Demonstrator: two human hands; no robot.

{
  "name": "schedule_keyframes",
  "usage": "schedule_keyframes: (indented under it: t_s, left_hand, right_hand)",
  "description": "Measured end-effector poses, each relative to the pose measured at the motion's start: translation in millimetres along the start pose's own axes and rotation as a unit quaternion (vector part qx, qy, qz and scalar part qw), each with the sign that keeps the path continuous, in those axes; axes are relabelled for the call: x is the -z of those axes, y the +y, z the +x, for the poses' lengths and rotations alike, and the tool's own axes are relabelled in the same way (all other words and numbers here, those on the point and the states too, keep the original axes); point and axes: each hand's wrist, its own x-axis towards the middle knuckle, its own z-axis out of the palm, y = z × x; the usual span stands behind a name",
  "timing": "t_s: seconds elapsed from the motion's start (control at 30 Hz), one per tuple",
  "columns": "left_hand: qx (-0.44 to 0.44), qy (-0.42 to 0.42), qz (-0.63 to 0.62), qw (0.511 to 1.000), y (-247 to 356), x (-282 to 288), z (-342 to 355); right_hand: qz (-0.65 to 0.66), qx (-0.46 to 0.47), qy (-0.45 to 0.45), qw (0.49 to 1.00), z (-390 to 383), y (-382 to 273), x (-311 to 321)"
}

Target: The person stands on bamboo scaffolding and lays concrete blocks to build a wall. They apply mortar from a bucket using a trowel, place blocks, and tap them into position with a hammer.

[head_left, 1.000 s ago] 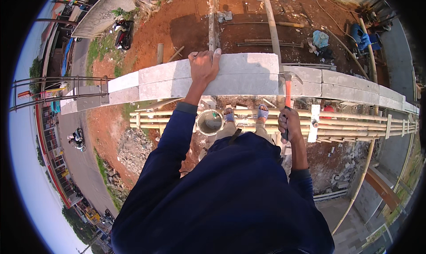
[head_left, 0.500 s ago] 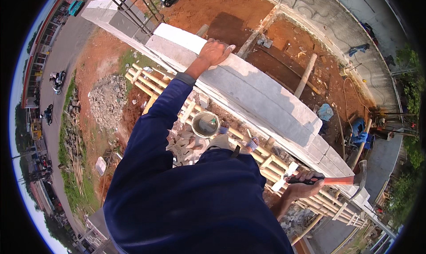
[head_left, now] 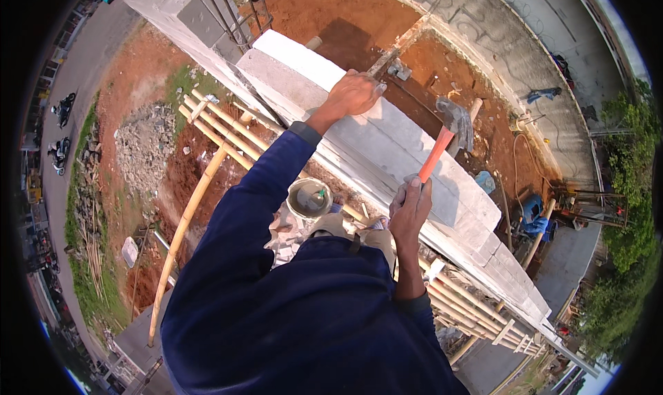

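Observation:
A wall of pale lightweight concrete blocks point(head_left: 397, 157) runs diagonally in front of me. My left hand point(head_left: 353, 93) is closed over its top course, fingers curled over the far edge beside a sunlit white block point(head_left: 297, 55). In my right hand point(head_left: 410, 208) is a hammer point(head_left: 436, 155), gripped low on its black and orange handle. The hammer's metal head is raised above the wall and smeared by motion. Down between my left arm and the wall sits a round bucket point(head_left: 291, 206) with grey contents.
Bamboo scaffolding poles point(head_left: 231, 136) run along the near side of the wall. Upright steel rebar point(head_left: 228, 12) rises at its far left end. Beyond the wall lies red soil point(head_left: 394, 15) with a timber post and a blue tarp point(head_left: 533, 219). Rubble point(head_left: 148, 143) and a road lie left.
My right hand has swung up and left with the hammer, from low at the right to over the wall. My left hand has shifted slightly right along the top, its fingers more curled.

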Motion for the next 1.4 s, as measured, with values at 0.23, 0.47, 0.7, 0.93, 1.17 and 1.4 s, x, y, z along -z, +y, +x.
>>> schedule_keyframes:
  t_s: [0.23,0.47,0.7,0.93,1.17,1.4]
  left_hand:
    - [0.031,-0.06,-0.023,0.997,6,9,14]
    - [0.063,-0.247,-0.109,0.961,-62,55,24]
    - [0.067,-0.35,-0.215,0.909,-87,62,40]
    - [0.048,-0.363,-0.222,0.904,-105,51,43]
    - [0.043,-0.359,-0.276,0.891,-105,49,45]
    - [0.033,-0.393,-0.337,0.855,-88,56,68]
  right_hand:
    - [-0.104,-0.044,-0.107,0.988,22,72,-13]
    - [0.026,0.048,-0.068,0.996,8,-32,-24]
    - [0.029,-0.138,-0.15,0.979,27,27,-67]
    - [0.034,-0.044,-0.118,0.992,19,22,-62]
    - [0.04,-0.141,-0.129,0.981,-4,2,1]
    - [-0.214,-0.021,0.105,0.971,-42,73,109]
